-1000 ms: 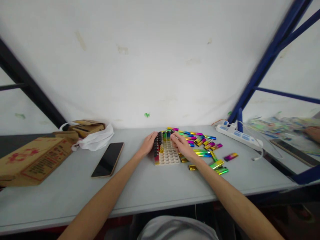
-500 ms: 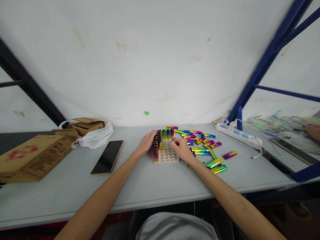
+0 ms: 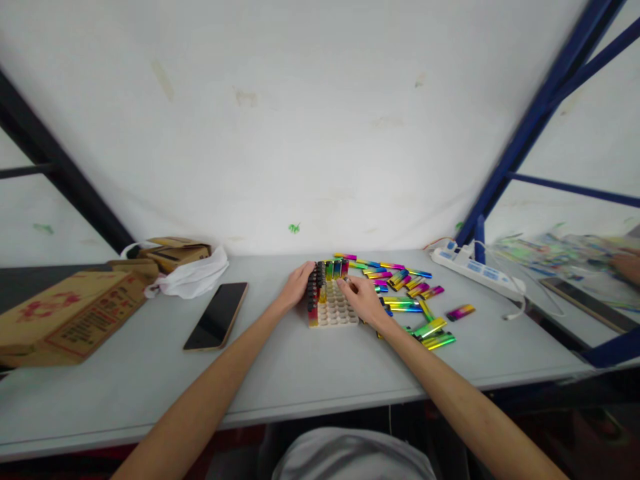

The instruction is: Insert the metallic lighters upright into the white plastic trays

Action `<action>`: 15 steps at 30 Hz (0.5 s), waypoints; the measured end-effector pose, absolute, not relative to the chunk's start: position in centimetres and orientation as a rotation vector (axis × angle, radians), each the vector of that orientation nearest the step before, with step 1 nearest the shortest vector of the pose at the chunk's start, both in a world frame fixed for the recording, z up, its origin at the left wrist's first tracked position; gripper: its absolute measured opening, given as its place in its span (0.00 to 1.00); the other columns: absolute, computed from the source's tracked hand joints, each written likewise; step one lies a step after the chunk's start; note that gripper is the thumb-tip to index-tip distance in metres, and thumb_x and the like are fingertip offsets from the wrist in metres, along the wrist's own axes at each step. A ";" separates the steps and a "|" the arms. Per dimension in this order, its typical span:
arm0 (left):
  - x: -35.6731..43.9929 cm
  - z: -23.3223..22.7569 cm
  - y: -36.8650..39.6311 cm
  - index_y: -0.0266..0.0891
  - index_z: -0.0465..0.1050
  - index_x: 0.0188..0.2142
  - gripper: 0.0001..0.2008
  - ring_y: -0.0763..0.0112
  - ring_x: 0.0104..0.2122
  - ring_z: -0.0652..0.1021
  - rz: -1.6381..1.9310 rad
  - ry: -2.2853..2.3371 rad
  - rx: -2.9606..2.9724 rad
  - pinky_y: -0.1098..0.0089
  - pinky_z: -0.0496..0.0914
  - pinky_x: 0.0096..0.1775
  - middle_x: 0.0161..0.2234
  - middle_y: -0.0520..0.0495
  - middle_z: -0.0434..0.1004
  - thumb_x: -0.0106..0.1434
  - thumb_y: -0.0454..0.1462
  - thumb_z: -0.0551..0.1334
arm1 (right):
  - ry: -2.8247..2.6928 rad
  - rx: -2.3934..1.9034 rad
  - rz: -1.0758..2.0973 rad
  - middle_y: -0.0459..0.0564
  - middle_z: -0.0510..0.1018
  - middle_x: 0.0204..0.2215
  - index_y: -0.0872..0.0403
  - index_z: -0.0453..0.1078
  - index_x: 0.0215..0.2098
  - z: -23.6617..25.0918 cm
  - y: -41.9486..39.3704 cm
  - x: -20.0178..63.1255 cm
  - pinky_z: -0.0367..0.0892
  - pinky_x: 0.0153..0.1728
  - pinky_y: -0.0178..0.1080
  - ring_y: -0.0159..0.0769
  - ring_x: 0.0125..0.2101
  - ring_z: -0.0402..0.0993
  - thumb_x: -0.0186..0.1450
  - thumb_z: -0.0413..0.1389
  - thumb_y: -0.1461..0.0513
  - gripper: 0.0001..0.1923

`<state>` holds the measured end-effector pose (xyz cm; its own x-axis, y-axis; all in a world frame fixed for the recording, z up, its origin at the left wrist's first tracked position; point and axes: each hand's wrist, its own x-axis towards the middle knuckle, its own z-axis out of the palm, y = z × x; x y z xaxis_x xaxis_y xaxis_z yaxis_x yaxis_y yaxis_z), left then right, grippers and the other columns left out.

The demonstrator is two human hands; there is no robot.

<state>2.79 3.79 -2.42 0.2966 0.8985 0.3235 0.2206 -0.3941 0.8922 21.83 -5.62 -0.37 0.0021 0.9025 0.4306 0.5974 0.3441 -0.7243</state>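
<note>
A white tray with rows of round holes [image 3: 336, 315] stands on the table in front of me. Upright lighters with dark tops [image 3: 313, 293] fill its left side, and several shiny coloured lighters [image 3: 336, 269] stand along its back row. Against the tray's left side, my left hand [image 3: 296, 285] is curled, its fingertips partly hidden by the lighters. My right hand [image 3: 364, 299] is closed in a pinch over the right part of the tray. A small dark end shows at its fingers, seemingly a lighter mostly hidden by the hand.
Loose rainbow-coloured lighters [image 3: 403, 303] lie scattered right of the tray. Farther right is a white power strip [image 3: 477, 270] with cables. To the left are a phone [image 3: 217, 317], a white plastic bag [image 3: 195, 275] and cardboard boxes [image 3: 65, 317]. Another person's hand [image 3: 627, 267] shows at the far right.
My right hand has shifted slightly left over the tray, its fingers still pinched. My left hand stays against the tray's left side.
</note>
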 end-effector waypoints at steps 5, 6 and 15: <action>2.8 -2.1 3.6 0.41 0.72 0.34 0.24 0.60 0.42 0.75 1.109 1.005 1.806 0.63 0.68 0.51 0.37 0.47 0.79 0.67 0.57 0.51 | -1.697 -1.345 0.438 0.40 0.56 0.16 0.50 0.51 0.20 -0.6 -5.5 21.9 0.47 0.25 0.36 0.30 0.21 0.53 0.67 0.48 0.48 0.23; 2.8 -2.1 3.6 0.41 0.71 0.34 0.24 0.60 0.42 0.75 1.107 1.002 1.809 0.63 0.68 0.51 0.37 0.48 0.79 0.67 0.57 0.51 | -1.701 -1.353 0.439 0.40 0.56 0.16 0.50 0.51 0.20 -0.6 -5.5 21.9 0.47 0.25 0.36 0.30 0.21 0.53 0.66 0.49 0.49 0.22; 2.7 -2.0 3.5 0.41 0.70 0.33 0.24 0.61 0.40 0.75 1.110 1.009 1.803 0.63 0.68 0.50 0.35 0.48 0.78 0.68 0.57 0.51 | -1.736 -1.392 0.455 0.40 0.58 0.17 0.51 0.54 0.21 -0.9 -5.5 22.2 0.47 0.25 0.36 0.30 0.22 0.56 0.61 0.51 0.58 0.14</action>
<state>2.75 3.48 -1.97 0.3049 0.9003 0.3106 0.2238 -0.3847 0.8955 22.23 -5.55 -0.92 -0.0271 0.9234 0.3829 0.6173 0.3168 -0.7201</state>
